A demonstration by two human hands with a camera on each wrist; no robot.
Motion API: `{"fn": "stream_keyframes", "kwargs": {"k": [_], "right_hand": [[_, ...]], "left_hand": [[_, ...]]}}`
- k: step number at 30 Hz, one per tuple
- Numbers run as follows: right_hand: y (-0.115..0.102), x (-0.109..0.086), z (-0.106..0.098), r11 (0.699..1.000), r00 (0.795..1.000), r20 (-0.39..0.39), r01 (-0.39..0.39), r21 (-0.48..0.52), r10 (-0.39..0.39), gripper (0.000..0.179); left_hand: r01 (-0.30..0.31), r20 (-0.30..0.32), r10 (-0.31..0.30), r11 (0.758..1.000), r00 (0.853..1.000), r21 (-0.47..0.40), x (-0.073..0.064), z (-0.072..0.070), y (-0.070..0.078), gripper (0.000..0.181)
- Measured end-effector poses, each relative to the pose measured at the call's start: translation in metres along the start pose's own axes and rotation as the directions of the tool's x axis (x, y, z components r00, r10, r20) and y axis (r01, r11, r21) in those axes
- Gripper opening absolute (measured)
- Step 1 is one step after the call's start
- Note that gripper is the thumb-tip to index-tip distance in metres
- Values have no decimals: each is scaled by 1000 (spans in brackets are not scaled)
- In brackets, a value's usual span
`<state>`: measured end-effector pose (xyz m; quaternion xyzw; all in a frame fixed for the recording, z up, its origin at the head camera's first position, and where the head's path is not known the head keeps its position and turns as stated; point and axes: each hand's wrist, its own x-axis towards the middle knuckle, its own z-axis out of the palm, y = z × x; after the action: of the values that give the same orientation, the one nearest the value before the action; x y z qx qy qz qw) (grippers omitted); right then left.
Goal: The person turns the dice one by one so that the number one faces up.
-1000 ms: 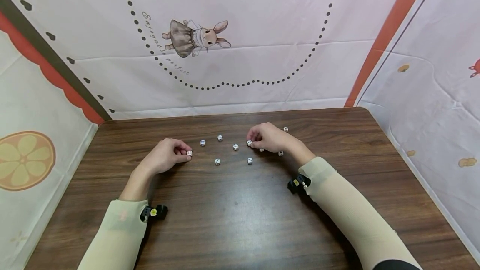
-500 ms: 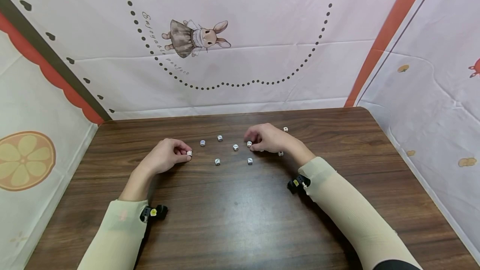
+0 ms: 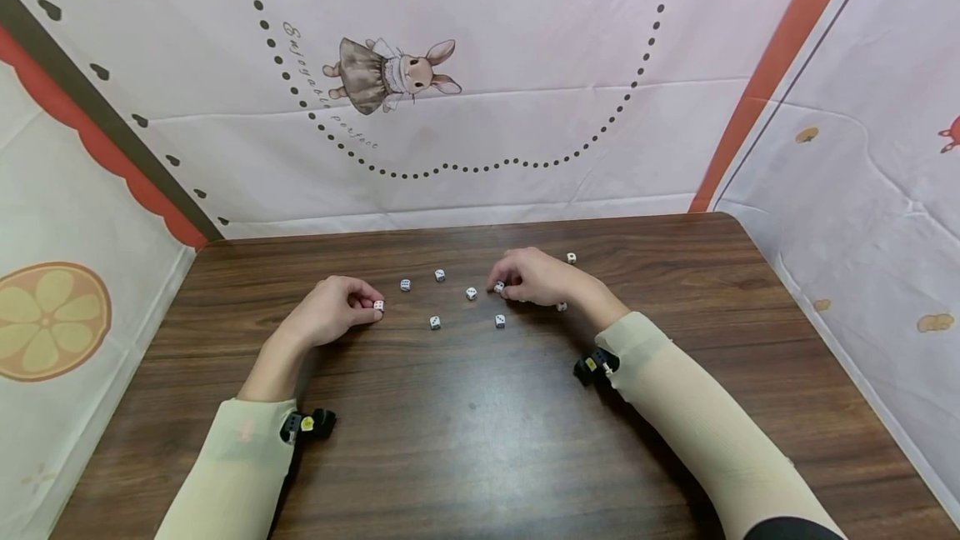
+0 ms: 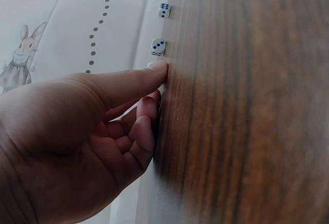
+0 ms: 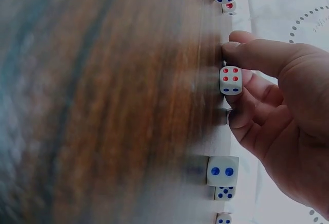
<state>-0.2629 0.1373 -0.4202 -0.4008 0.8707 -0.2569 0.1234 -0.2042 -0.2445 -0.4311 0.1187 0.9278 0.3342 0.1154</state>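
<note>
In the head view my left hand (image 3: 337,311) rests at the left of the scattered dice and pinches a white die (image 3: 378,306) between thumb and fingertips. The left wrist view shows that thumb (image 4: 131,85) near the tabletop, hiding most of the die. To the right, my right hand (image 3: 536,275) has thumb and index finger on either side of another white die (image 3: 499,287). From the right wrist camera, this die is largely hidden behind the thumb (image 5: 257,52). A die with four red pips (image 5: 230,78) stands in front of the right hand's curled fingers.
Between the hands several loose dice lie on the brown wooden table (image 3: 450,440), among them one die (image 3: 471,294) in the middle and one (image 3: 435,323) nearer the front. Beyond the right hand lies a die (image 3: 572,258). A printed cloth (image 3: 525,140) rises behind the table.
My right index finger has shifted slightly leftward around the die at its tip, and the die's visible face looks changed. My left hand has stayed still with its die.
</note>
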Motion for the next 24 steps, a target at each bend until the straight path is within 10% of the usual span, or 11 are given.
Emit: {"fn": "stream_keyframes", "kwargs": {"k": [24], "right_hand": [[-1,0,1,996,998,-29,-51,75,54,5]], "left_hand": [[3,6,-3,1000,1000,-1,0,-1,0,14]]}}
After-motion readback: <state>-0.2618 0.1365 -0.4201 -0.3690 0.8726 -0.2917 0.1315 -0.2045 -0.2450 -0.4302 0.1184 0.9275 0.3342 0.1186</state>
